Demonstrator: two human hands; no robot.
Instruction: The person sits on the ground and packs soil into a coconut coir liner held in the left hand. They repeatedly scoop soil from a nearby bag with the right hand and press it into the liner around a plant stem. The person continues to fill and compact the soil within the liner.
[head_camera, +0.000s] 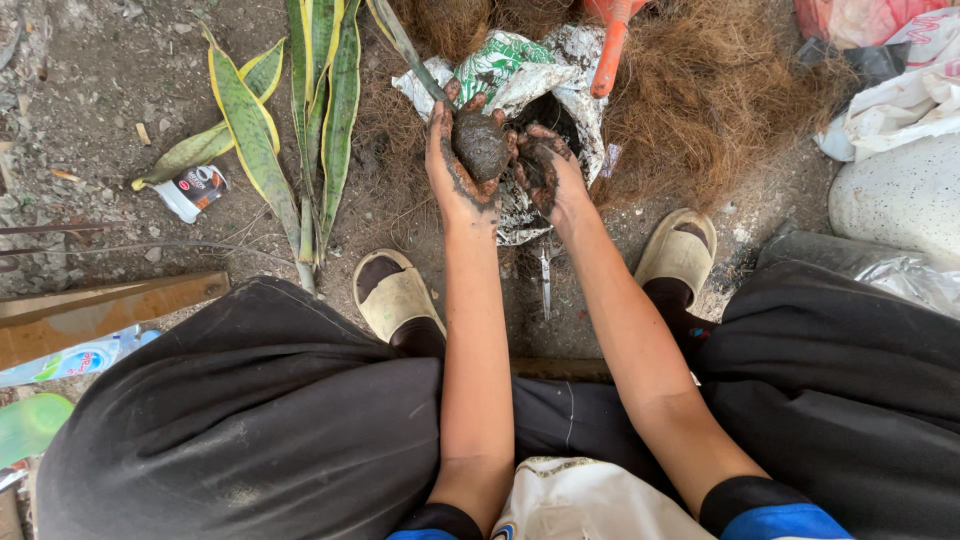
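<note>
Left hand (462, 165) cups the soil ball (481, 145) around the plant's base, muddy right hand (545, 172) half-open alongside, next needing firm pressing.

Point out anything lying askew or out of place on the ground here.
A small crumpled packet lies as litter in the dirt beside the snake plant leaves. Scissors lie on the ground between the slippers, below the soil bag.
</note>
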